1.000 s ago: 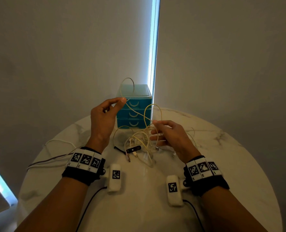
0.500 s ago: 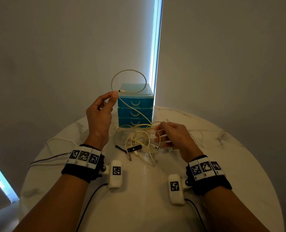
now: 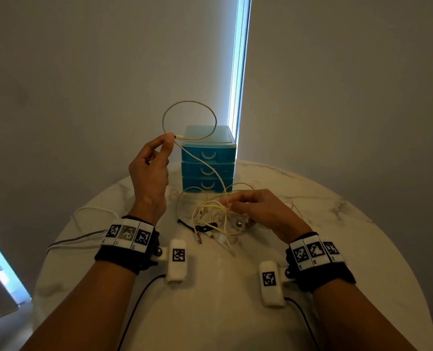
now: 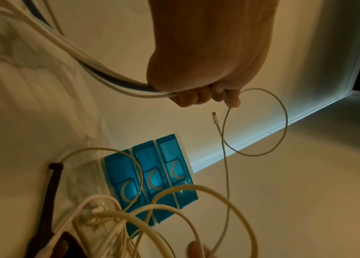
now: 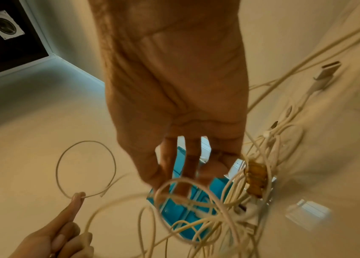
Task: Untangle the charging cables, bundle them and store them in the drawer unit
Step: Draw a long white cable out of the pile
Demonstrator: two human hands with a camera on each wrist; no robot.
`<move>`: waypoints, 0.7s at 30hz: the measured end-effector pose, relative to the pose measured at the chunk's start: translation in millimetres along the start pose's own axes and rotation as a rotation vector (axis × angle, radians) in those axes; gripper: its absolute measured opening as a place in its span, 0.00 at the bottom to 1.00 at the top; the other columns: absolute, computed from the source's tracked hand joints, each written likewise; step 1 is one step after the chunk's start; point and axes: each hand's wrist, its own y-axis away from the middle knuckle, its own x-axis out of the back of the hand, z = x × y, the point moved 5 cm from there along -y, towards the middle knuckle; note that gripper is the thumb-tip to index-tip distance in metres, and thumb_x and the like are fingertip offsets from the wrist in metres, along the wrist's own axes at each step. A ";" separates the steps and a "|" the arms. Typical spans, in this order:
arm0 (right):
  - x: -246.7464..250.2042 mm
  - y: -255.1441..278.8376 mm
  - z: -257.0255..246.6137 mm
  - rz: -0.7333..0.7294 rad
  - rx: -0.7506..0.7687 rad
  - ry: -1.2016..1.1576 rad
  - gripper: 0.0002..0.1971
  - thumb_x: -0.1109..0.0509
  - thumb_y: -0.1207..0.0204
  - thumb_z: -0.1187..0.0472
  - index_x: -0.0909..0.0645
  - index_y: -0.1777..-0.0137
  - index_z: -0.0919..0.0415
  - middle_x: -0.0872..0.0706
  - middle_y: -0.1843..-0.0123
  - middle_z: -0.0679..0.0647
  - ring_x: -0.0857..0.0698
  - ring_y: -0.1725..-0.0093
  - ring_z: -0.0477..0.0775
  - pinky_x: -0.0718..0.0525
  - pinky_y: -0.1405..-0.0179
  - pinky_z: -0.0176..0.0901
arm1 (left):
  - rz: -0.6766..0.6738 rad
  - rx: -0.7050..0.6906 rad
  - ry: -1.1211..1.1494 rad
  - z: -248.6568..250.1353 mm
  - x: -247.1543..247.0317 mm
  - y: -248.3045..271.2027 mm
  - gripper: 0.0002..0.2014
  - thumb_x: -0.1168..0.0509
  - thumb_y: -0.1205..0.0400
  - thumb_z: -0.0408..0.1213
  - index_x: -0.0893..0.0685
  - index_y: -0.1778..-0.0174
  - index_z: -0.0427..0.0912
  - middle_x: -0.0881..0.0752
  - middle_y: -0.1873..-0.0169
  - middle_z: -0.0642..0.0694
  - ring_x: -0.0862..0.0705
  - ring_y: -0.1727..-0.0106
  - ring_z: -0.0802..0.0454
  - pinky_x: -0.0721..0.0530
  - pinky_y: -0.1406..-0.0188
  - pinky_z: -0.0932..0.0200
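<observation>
round marble table (image 3: pixel 337 224) against a plain grey wall, bright window strip behind. left edge of the table: loose white and grey leads (image 3: pixel 83 239) trailing off. your left hand (image 3: pixel 148 173), raised above the table: thumb and forefinger pinch a white cable (image 3: pixel 190 102) near its plug, the cable curling in one loop above the fingers, then running down to the pile. centre back: blue three-drawer unit (image 3: pixel 209 158), all drawers closed. centre front: tangle of cream charging cables (image 3: pixel 215 219) on the table, a black lead (image 3: pixel 185 224) beside it. your right hand (image 3: pixel 258 211), low over the tangle: fingers curled around several strands.
</observation>
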 end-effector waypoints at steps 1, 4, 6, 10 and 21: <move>2.9 -1.3 -1.4 0.050 0.031 -0.039 0.08 0.23 0.14 0.58 0.03 0.44 0.47 0.03 0.45 0.44 0.09 0.50 0.50 0.13 0.58 0.43 | -0.002 -0.002 -0.003 0.1 0.5 -0.2 0.13 0.21 0.18 0.52 0.05 0.40 0.53 0.28 0.69 0.51 0.35 0.73 0.56 0.31 0.80 0.66; 13.0 -4.3 -6.3 0.201 0.132 -0.274 0.08 0.23 0.14 0.60 0.04 0.40 0.50 0.03 0.44 0.50 0.09 0.49 0.54 0.14 0.61 0.44 | -0.041 0.022 -0.045 -5.2 -0.9 -0.9 0.11 0.22 0.17 0.50 0.05 0.41 0.53 0.27 0.70 0.53 0.34 0.73 0.58 0.31 0.79 0.67; 18.3 -5.3 -9.0 0.277 0.191 -0.411 0.09 0.24 0.14 0.62 0.06 0.37 0.55 0.03 0.43 0.54 0.06 0.44 0.55 0.12 0.58 0.42 | -0.122 0.065 -0.107 -10.0 -6.8 2.0 0.10 0.22 0.17 0.48 0.04 0.42 0.50 0.26 0.72 0.55 0.33 0.76 0.60 0.32 0.80 0.68; 30.3 -4.5 -7.9 0.448 0.266 -0.607 0.10 0.25 0.13 0.64 0.09 0.34 0.61 0.04 0.41 0.58 0.04 0.41 0.54 0.08 0.50 0.39 | -0.275 0.134 -0.232 -15.6 -18.9 11.6 0.09 0.21 0.17 0.47 0.04 0.49 0.45 0.29 0.76 0.55 0.36 0.79 0.60 0.35 0.82 0.66; 29.8 -4.1 -4.3 0.440 0.229 -0.897 0.11 0.28 0.12 0.69 0.14 0.32 0.71 0.04 0.43 0.63 0.04 0.40 0.59 0.07 0.48 0.38 | -0.474 0.122 -0.434 -14.6 -34.4 28.0 0.12 0.25 0.15 0.51 0.05 0.42 0.49 0.20 0.81 0.66 0.23 0.80 0.67 0.31 0.80 0.76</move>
